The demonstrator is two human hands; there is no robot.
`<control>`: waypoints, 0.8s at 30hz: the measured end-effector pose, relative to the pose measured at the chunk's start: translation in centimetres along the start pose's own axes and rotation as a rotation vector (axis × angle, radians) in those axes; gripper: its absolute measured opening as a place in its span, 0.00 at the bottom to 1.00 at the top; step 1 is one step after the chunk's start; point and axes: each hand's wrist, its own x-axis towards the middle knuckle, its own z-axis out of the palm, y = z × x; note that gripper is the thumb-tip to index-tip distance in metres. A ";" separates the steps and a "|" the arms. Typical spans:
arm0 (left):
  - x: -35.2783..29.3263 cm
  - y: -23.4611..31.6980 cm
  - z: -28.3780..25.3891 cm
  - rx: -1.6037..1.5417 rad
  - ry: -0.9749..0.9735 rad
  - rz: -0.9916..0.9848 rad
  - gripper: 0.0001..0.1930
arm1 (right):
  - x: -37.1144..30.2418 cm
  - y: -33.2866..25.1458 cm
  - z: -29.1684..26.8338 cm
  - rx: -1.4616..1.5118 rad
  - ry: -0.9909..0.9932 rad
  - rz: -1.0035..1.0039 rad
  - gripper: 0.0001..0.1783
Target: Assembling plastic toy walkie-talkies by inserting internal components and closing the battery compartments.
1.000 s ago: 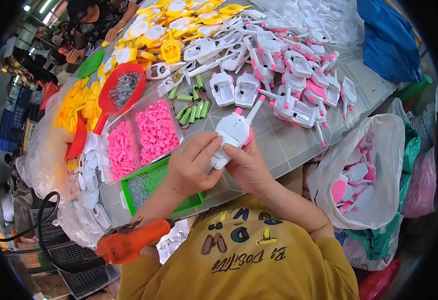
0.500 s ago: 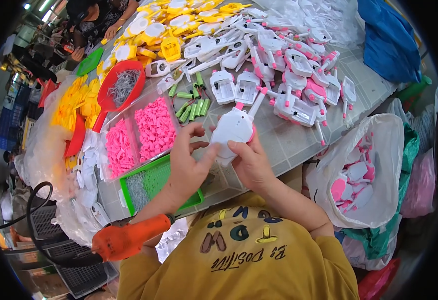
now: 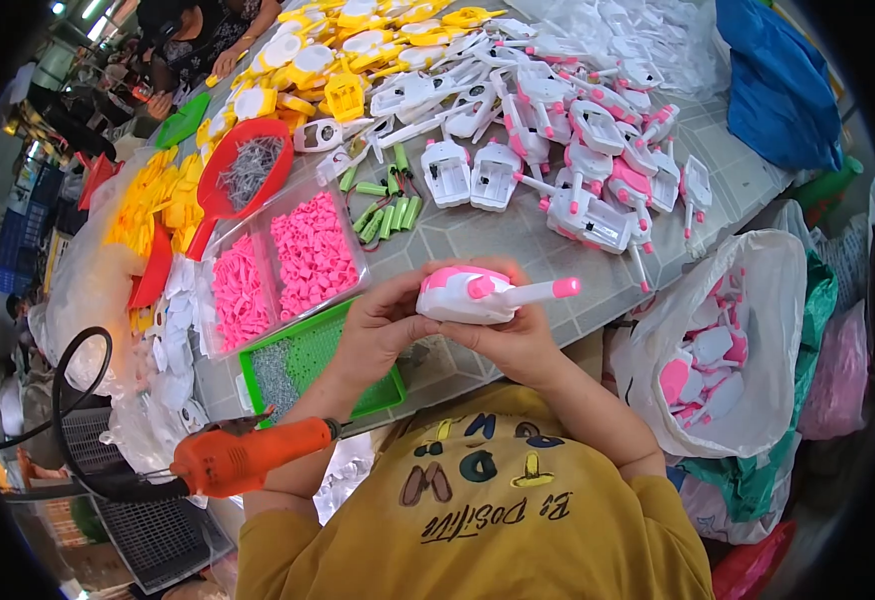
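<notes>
Both my hands grip a white and pink plastic toy casing (image 3: 466,304), held on its side above the near edge of the table. Its white arm with a pink tip points right. My left hand (image 3: 383,325) closes round the left end, and my right hand (image 3: 520,345) supports it from below and behind. Some fingertips are hidden behind the casing. Just beyond lie two open white casings (image 3: 447,174) with their hollow sides up. Beside them is a cluster of green battery cells (image 3: 394,214). An orange power screwdriver (image 3: 258,458) hangs by my left forearm.
A clear divided tray (image 3: 360,268) holds small pink parts; a green tray (image 3: 398,392) holds screws. A red scoop (image 3: 201,236) carries metal pieces. White-pink casings (image 3: 598,128) and yellow ones (image 3: 343,95) are heaped behind. A white sack (image 3: 773,330) of casings stands right. Another person (image 3: 193,45) sits far left.
The casing has turned from its flat white face toward its side, its arm swinging from up to right. My hands have shifted round it. The screwdriver has swayed slightly up and left.
</notes>
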 end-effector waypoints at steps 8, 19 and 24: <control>-4.1 2.5 -7.6 0.105 0.211 0.111 0.20 | -0.6 1.4 -2.3 -0.703 -0.007 -0.233 0.33; -13.2 10.4 -7.2 0.650 -0.202 0.023 0.33 | 0.5 2.9 -3.2 -1.148 -0.062 -0.471 0.32; -11.5 8.6 -4.0 0.251 -0.011 0.125 0.31 | 0.3 3.3 -2.7 -1.096 -0.069 -0.422 0.31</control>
